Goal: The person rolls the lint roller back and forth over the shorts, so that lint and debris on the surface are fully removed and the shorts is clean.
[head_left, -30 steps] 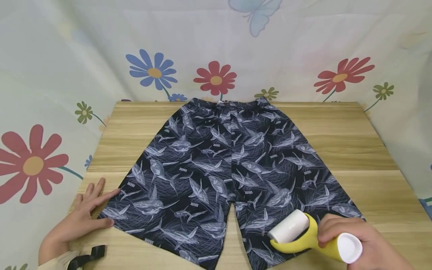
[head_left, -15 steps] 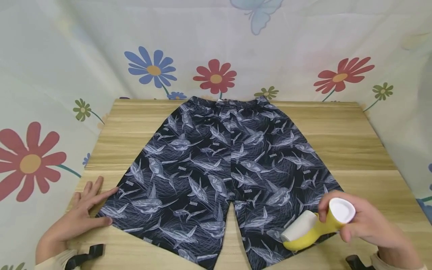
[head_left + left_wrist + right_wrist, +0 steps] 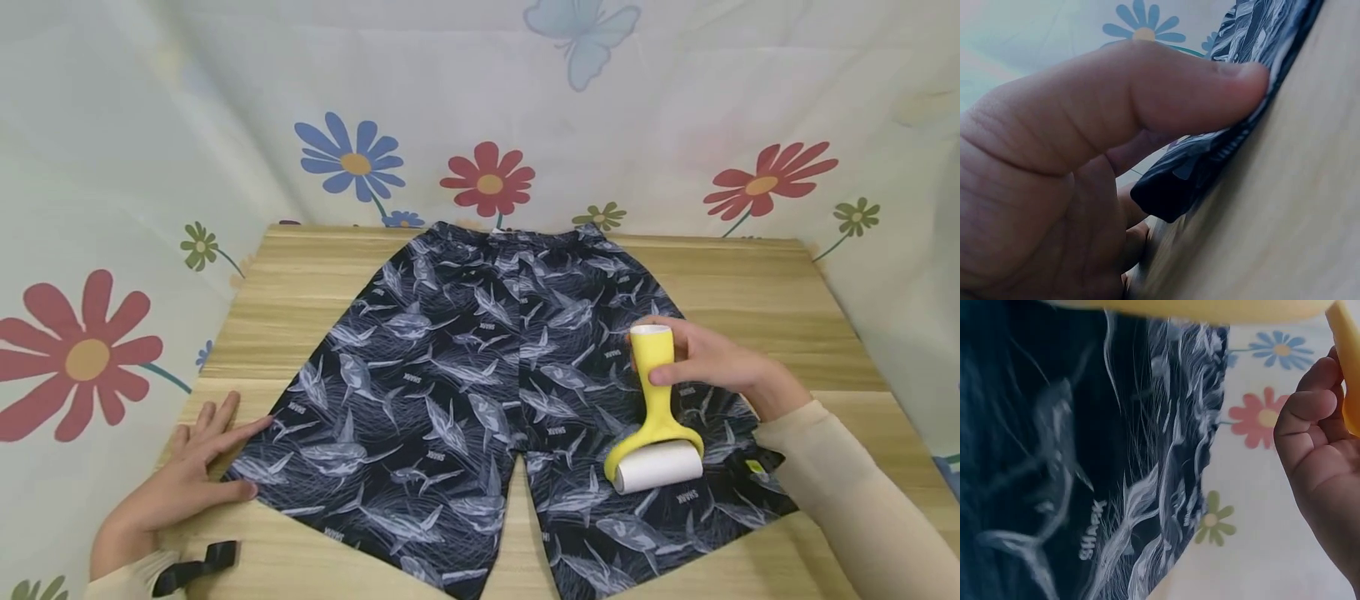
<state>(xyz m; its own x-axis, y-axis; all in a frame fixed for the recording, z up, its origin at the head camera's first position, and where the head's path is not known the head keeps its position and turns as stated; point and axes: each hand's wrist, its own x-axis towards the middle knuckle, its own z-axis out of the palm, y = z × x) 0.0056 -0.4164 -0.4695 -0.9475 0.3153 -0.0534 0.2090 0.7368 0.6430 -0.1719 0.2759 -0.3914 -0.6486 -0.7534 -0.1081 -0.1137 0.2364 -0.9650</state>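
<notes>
Dark shorts (image 3: 427,375) with a grey shark print lie spread flat on the table, legs toward me. My left hand (image 3: 183,475) rests at the left leg's outer corner, fingers spread and thumb on the hem. In the left wrist view the thumb (image 3: 1204,94) presses the edge of the cloth. My right hand (image 3: 701,358) grips the yellow handle of a lint roller (image 3: 656,400) over the right leg. Its white roll (image 3: 660,467) is at the cloth; contact is hard to tell. The right wrist view shows the curled fingers (image 3: 1313,412) by the handle (image 3: 1349,369).
The wood-grain table (image 3: 787,333) shows on both sides of the shorts. A pale flower-print cloth (image 3: 420,83) hangs behind and along the sides. A black strap (image 3: 198,567) sticks out at the left wrist.
My right hand has swung the lint roller up and away from the right leg's hem, turning its handle to point away from me. The left hand stays at the corner.
</notes>
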